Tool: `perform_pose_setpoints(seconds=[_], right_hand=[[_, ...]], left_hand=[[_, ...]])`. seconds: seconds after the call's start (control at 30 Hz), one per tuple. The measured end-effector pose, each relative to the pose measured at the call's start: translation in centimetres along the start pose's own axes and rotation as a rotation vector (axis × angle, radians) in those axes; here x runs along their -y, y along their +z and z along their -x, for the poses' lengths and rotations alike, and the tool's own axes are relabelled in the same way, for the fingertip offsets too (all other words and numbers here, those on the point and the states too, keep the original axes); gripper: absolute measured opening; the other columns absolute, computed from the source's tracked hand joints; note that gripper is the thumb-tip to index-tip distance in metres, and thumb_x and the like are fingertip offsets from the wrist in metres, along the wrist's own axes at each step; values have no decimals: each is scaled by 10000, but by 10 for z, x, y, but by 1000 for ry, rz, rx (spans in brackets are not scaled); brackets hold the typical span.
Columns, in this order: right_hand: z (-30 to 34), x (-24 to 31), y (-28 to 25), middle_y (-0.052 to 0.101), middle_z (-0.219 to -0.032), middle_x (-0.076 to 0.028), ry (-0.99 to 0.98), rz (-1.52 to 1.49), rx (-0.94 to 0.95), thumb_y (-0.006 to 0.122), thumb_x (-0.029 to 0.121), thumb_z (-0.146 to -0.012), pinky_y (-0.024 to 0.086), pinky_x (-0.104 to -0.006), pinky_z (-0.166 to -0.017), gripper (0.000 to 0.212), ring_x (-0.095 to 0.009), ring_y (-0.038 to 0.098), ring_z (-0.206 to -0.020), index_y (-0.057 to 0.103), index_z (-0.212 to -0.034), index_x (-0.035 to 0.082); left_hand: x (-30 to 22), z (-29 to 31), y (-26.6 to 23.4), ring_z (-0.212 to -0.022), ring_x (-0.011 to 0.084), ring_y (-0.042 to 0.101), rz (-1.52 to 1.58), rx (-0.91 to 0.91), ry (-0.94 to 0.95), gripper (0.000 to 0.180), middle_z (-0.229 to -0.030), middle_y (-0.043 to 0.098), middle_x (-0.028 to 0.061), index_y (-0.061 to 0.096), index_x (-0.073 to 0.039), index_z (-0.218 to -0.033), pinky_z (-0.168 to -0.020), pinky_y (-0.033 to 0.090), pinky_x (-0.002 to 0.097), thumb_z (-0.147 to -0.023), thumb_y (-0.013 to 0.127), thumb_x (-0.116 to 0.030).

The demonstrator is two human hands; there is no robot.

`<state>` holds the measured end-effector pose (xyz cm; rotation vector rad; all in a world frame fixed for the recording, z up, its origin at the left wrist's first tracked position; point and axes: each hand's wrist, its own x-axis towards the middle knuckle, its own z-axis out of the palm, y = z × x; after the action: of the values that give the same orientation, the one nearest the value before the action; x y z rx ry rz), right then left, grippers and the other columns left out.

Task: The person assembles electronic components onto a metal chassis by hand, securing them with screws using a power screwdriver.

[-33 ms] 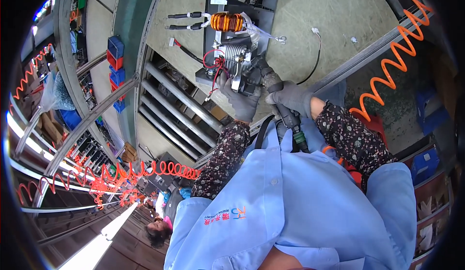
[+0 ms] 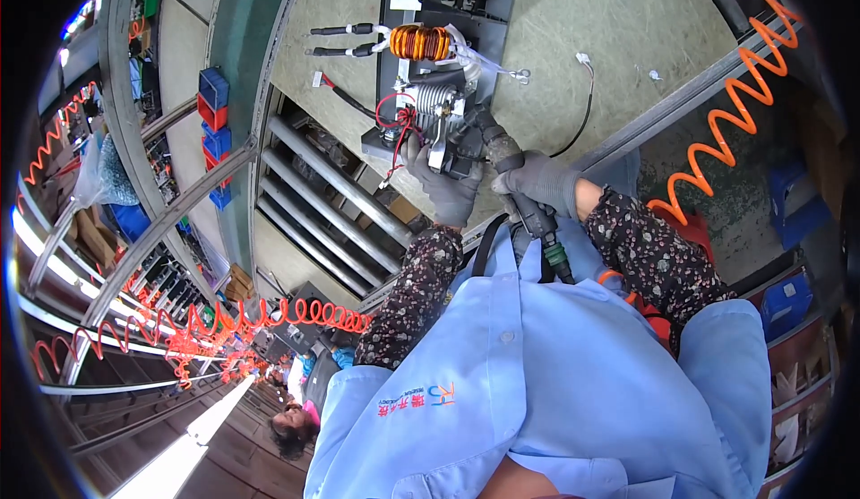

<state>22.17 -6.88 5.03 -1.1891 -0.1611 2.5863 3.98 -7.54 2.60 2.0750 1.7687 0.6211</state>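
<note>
On the bench sits a machine unit with a finned metal cylinder (image 2: 432, 98), red and black wires and a shiny metal lever-like part (image 2: 437, 151) at its near end. My left hand (image 2: 445, 190), in a grey glove, curls its fingers round this near end beside the lever-like part. My right hand (image 2: 540, 181), gloved too, is closed round a dark air-powered wrench (image 2: 503, 148). The tool's head reaches the unit's right side; its contact point is hidden. A green fitting (image 2: 557, 259) is at the tool's lower end. Just beyond the cylinder lies an orange-wound copper coil (image 2: 419, 42) with black-sleeved leads.
A loose black cable (image 2: 587, 109) lies on the bench (image 2: 627, 33) to the right. Metal rollers (image 2: 331, 176) run at the left. An orange coiled air hose (image 2: 717, 132) hangs at the right. Blue and red bins (image 2: 213, 87) stand far left. Another person (image 2: 300, 423) appears lower left.
</note>
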Motion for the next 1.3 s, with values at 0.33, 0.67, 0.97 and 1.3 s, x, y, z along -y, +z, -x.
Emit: perform_pose_setpoints(seconds=[0.33,0.67,0.97,1.3], right_hand=[[7,15,9,547,-567,-119,96,170,-114,597,59,-687,468,-324,-407,161,-215,548,-431,505,-766,-47],[0,3,4,538,-550,-102,59,159,-84,606,79,-666,463,-312,-418,178,-201,548,-431,499,-736,-44],[10,12,18,541,-629,-65,94,209,-114,582,98,-704,445,-273,-463,148,-142,527,-493,496,-765,-6],[-1,0,14,522,-613,-62,99,320,-282,586,103,-697,467,-270,-496,179,-147,534,-505,475,-788,-3]], left_hand=[[8,2,1,-1167,390,202,-19,1,-9,764,-1250,231,218,269,-50,-1112,-962,174,506,-605,669,-459],[3,-1,2,-1153,388,222,-21,-31,4,711,-1235,258,210,313,-54,-1106,-946,191,498,-613,665,-426],[10,4,7,-1171,393,219,-18,-96,-94,699,-1238,285,201,330,-41,-1104,-959,191,497,-593,668,-376],[11,0,15,-1108,383,303,35,-112,-128,627,-1171,338,201,349,-18,-1049,-926,256,469,-552,675,-221]])
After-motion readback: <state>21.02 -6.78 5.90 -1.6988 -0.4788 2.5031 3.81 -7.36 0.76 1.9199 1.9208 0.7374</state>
